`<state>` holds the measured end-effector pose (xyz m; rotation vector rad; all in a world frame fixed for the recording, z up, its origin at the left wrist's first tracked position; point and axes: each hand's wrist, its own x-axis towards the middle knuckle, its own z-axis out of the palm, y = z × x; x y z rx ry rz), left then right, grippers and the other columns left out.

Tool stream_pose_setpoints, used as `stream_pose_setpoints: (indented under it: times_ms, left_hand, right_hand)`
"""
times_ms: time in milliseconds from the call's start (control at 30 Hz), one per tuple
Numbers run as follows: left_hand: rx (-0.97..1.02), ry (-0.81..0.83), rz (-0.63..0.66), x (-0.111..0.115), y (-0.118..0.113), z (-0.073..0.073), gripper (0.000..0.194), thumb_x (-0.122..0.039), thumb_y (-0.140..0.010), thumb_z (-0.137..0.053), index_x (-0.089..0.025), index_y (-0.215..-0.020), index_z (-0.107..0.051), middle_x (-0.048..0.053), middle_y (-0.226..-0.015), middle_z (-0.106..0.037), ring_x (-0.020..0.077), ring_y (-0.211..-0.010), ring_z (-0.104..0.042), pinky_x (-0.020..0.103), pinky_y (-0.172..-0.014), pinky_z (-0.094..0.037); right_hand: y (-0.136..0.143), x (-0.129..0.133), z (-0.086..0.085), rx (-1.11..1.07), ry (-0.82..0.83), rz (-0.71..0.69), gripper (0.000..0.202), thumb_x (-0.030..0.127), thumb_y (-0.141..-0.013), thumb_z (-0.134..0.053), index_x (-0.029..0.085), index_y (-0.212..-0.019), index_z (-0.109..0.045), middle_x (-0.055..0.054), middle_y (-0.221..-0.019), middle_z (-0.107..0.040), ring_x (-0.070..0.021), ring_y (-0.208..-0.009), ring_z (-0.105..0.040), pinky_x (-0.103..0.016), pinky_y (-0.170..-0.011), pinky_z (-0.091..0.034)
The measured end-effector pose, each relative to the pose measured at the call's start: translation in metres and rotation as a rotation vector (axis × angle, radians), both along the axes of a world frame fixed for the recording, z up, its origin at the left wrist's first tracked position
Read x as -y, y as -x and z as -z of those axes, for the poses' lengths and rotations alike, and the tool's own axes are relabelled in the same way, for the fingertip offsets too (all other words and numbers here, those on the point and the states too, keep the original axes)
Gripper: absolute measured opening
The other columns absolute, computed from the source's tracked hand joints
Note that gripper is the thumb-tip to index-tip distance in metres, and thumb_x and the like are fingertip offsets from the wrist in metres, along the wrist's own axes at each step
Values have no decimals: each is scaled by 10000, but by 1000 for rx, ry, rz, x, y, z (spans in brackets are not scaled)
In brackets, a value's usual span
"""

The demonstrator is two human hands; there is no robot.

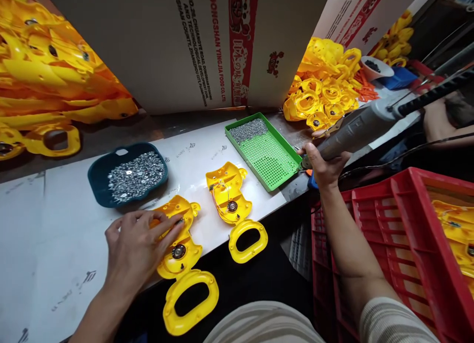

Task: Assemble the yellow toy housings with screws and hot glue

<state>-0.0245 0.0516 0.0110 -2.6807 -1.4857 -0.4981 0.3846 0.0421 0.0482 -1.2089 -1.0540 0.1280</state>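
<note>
My left hand point(138, 244) rests over the upper part of a yellow plastic shell point(188, 254), its thumb and fingers close together at a small dark part inside it. That shell has a round speaker-like disc and a looped handle over the table's front edge. To its right lies a second yellow shell point(231, 185) with thin wires and a similar disc. My right hand point(326, 167) is wrapped round a grey electric screwdriver point(355, 130), whose tip is near the right end of a green tray point(276, 160). The tray holds small screws at its far end.
A dark teal tray point(98, 177) of metal parts stands at the left. Behind are a cardboard box point(207, 46) and piles of yellow shells point(48, 81). A red crate point(403, 204) is at the right, near another person's arm point(440, 115).
</note>
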Motion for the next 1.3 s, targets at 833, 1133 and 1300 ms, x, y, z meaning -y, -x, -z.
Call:
stream_pose_setpoints:
  times_ms: [833,1133,1300]
  left_hand:
    - [-61,-12,13,0,-8,-11,502,-484,-975,-357,-275,-843,-794,84,-832,-654,260,-840,-506,391,-736,-333]
    - [-59,34,-13,1,-5,-8,371,-404,-947,-448,-277,-886,-790,96,-892,-657,287,-890,-515,414,-770,-349]
    - [-79,3,13,0,-7,-9,355,-381,-959,-463,-262,-881,-789,87,-885,-647,273,-886,-513,406,-780,-333]
  right_hand:
    - [6,-16,18,-188,-171,0,274,436,-798,-722,200,-891,-619,91,-513,-502,-87,-368,-499,-226,-392,-417]
    - [11,-17,19,-192,-142,37,321,500,-772,-718,208,-838,-603,93,-508,-485,-94,-357,-497,-234,-377,-411]
    - [13,-15,12,-137,-129,19,286,467,-792,-710,209,-858,-603,83,-515,-486,-104,-380,-512,-247,-400,-409]
